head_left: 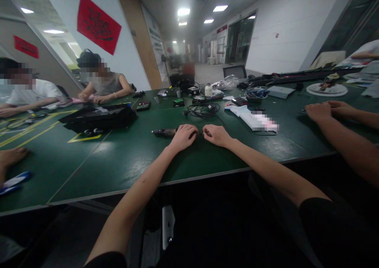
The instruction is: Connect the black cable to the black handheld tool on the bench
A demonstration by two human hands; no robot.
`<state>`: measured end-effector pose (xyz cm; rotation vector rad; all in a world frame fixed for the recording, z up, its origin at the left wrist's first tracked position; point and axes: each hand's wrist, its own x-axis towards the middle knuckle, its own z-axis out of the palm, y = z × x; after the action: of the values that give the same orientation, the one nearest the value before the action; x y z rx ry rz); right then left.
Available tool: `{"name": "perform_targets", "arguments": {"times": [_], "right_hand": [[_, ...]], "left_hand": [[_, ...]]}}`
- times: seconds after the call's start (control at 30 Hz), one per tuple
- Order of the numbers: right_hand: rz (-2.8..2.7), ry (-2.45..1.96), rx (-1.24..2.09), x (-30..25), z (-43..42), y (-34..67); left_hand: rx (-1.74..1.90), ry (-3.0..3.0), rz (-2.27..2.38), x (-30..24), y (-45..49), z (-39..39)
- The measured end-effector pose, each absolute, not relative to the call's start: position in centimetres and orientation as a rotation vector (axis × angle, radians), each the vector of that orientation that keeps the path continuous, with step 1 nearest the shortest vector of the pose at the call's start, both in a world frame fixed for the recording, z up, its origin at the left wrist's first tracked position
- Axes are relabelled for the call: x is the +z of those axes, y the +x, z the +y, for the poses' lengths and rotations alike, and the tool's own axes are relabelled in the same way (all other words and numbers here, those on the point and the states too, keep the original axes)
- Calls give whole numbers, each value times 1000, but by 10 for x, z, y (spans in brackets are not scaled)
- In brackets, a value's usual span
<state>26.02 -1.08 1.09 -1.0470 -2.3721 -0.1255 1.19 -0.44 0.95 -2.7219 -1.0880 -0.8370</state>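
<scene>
A dark cylindrical tool, much like an electric screwdriver, lies low over the green table with its narrow tip pointing left. Wrapped around its right-hand part is my left hand, fingers curled. Close by on the right, my right hand is closed in a pinch at a small dark piece whose kind I cannot make out. A thin dark part shows in the narrow gap between both hands. Behind them a black cable lies in loose loops, one strand running down behind my right hand.
The green table carries a black open bag on the left and a white-and-blue packet on the right. Electronics and cables lie farther back. A co-worker's hands rest at right; another person's hand is at left.
</scene>
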Motion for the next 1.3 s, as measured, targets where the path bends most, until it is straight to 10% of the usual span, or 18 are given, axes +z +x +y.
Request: {"name": "perform_targets", "arguments": {"times": [1.3], "right_hand": [[-2375, -1068, -122, 12, -11, 260]], "left_hand": [[-792, -2711, -1173, 13, 13, -6]]}}
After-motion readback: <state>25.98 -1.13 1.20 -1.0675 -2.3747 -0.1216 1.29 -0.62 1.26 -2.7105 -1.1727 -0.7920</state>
